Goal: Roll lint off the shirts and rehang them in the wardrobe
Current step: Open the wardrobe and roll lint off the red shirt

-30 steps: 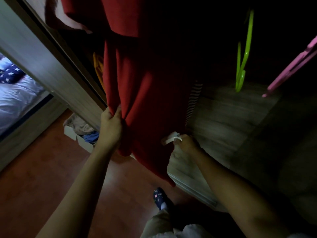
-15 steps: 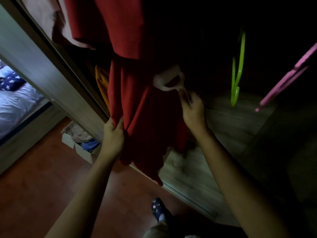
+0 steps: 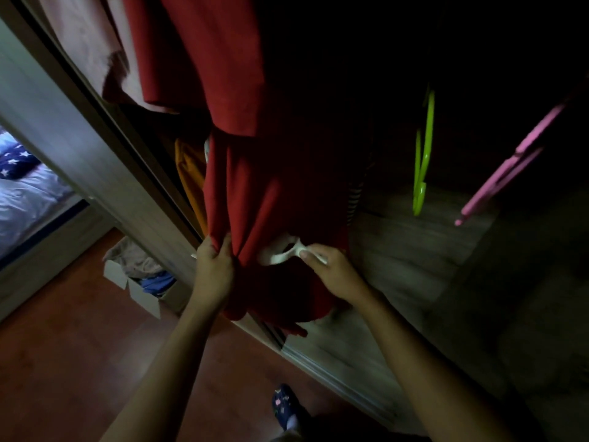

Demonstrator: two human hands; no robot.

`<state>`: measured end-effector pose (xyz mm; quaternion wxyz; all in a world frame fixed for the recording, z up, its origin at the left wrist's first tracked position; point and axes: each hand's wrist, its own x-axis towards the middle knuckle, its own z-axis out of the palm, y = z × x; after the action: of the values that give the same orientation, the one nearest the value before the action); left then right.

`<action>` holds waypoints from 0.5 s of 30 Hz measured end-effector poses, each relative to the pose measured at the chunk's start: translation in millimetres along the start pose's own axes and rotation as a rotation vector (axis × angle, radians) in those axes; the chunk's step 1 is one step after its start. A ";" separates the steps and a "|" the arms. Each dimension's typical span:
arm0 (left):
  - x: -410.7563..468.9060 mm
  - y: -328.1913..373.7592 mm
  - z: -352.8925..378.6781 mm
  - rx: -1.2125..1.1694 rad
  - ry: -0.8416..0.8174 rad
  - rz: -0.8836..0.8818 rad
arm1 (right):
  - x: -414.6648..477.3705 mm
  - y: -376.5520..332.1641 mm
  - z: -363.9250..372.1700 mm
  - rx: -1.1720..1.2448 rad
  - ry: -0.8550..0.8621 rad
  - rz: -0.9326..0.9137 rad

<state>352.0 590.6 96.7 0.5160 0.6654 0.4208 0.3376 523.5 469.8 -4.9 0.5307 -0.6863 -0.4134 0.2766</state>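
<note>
Presently we are noting the left hand (image 3: 214, 268) bunching the hanging red shirt (image 3: 255, 199) taut while the right hand (image 3: 331, 272), gripping the lint roller (image 3: 280, 253), presses it just beside.

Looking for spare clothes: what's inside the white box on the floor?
The white box holds crumpled beige fabric and blue fabric. Anything beneath them is covered.

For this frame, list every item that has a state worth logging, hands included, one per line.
red shirt: hanging in the wardrobe, lower part bunched
left hand: shut on the red shirt's fabric
right hand: shut on the lint roller
lint roller: against the shirt's lower part
green hanger: hanging, bare
pink hanger: hanging, bare
cardboard box: open on the floor, clothes inside
</note>
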 end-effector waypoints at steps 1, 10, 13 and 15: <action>-0.2 -1.4 1.7 -0.001 -0.003 -0.001 | 4.3 -9.4 -6.7 0.057 0.056 -0.011; 1.4 -0.3 11.4 -0.001 -0.049 -0.013 | 71.4 -68.6 -62.7 0.191 0.534 -0.124; -0.9 0.0 18.1 -0.011 -0.042 -0.015 | 76.3 -33.6 -41.9 0.020 0.534 -0.149; 0.6 -1.7 20.9 -0.017 -0.039 -0.004 | 67.8 4.2 -18.4 -0.159 0.400 -0.041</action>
<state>370.4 583.0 90.0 0.5302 0.6666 0.4091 0.3274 573.9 518.6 0.3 0.5519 -0.7587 -0.3340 0.0905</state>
